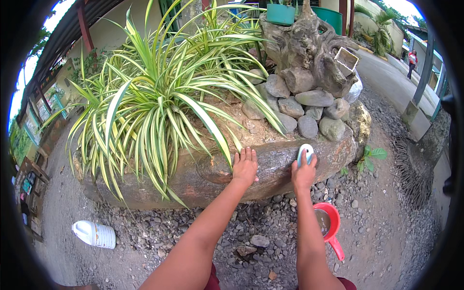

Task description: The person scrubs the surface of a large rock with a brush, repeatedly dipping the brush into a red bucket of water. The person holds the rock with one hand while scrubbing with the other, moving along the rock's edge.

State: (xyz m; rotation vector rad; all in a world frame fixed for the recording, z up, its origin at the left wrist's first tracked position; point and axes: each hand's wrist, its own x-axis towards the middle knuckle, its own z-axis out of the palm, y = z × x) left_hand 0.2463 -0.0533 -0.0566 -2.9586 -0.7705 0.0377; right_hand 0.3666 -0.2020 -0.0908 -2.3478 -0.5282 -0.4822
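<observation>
My left hand (pixel 245 167) lies flat on the wet log-like edging (pixel 272 165) of a raised plant bed, beside the tips of striped spider-plant-like leaves (pixel 152 98). My right hand (pixel 304 173) is closed around a white and light-blue handled brush (pixel 306 153) on the same edging; its underside is hidden. A red plastic dipper (pixel 336 226) holding murky water stands on the gravel by my right forearm. On the ground at the left lies a white plastic jug (pixel 98 235).
Rounded stones (pixel 308 127) are piled behind the edging, below a gnarled driftwood stump (pixel 301 47) with a green pot (pixel 280 14). A small leafy plant (pixel 369 157) grows at the right end. A person (pixel 412 63) is far off on the paved path.
</observation>
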